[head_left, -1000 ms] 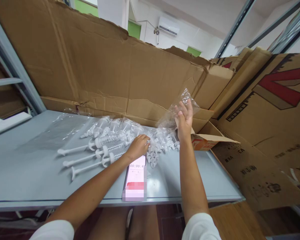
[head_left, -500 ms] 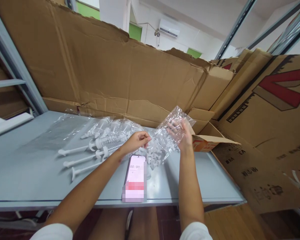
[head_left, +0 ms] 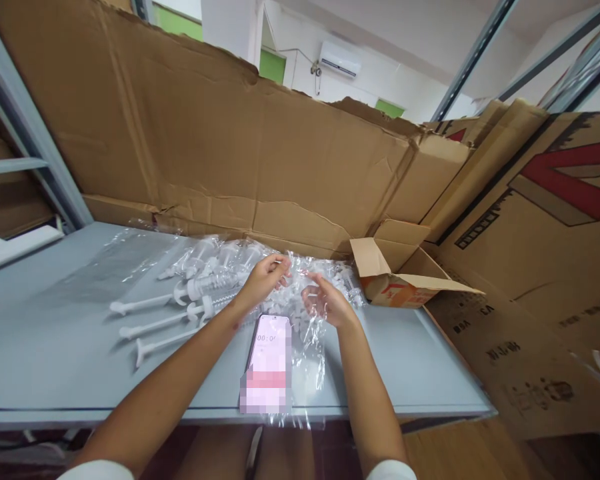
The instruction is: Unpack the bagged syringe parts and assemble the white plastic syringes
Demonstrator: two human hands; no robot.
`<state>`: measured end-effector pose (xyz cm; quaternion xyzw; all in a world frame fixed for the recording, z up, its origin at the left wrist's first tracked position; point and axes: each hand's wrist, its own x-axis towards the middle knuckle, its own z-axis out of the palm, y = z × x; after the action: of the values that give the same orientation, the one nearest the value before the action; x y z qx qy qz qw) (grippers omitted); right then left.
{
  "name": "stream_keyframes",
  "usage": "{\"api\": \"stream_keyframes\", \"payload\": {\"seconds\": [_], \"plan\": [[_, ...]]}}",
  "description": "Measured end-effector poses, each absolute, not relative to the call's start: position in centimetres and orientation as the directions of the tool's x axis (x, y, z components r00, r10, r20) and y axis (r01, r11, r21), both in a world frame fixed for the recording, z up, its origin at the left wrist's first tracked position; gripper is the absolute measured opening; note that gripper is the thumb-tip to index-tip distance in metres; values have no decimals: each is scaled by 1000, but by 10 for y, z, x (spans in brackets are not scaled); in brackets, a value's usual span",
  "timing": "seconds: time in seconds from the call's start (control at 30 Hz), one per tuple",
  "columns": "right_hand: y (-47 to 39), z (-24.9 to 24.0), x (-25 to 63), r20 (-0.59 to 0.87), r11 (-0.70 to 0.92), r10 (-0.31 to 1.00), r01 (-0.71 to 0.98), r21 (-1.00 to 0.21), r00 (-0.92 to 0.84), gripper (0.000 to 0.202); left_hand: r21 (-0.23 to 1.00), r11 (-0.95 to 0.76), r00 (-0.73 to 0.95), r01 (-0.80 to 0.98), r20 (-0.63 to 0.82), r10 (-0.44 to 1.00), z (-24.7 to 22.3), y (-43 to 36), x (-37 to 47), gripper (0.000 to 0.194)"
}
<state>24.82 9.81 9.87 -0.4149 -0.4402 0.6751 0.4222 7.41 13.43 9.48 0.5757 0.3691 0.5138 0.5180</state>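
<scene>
Right hand (head_left: 330, 301) loosely curled, its grip unclear, transparent bag (head_left: 314, 343) against and below it.

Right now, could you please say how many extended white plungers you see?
3: the rear plunger, the middle plunger and the front plunger, side by side left of the phone; others may be hidden.

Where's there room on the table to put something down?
Bare table lies between syringes and front edge, left of the left arm; also between right arm, box and right edge. Middle's crowded: phone, bag, left hand, right hand.
</scene>
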Motion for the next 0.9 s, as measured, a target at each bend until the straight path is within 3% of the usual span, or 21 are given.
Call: {"api": "stream_keyframes", "payload": {"seconds": [0.1,0.3,0.47,0.53,0.63,0.73,0.8,0.9], "plan": [[97,96,241,-156,-215,932,-151,-965,-328,49,971,-205,101,-128,218,971,93,138,72,24],[108,90,244,60,84,988,-169,-982,146,42,980,-188,157,-59,195,968,89,137,74,20],[117,82,246,129,169,944,-109,-979,305,33,968,-248,97,-28,250,963,83,137,79,22],[118,81,248,147,185,928,-81,-979,341,34,972,-233,143,-30,235,962,83,136,79,26],[120,82,253,187,235,890,-67,-970,415,38,986,-163,352,42,139,926,85,133,77,28],[117,87,257,171,240,902,-131,-962,395,43,976,-195,372,93,147,916,87,131,75,24],[113,90,257,148,192,953,-153,-969,264,46,963,-256,241,80,230,943,89,132,72,22],[108,89,250,130,131,991,-47,-990,21,39,942,-313,76,118,306,949,93,133,65,22]]}}
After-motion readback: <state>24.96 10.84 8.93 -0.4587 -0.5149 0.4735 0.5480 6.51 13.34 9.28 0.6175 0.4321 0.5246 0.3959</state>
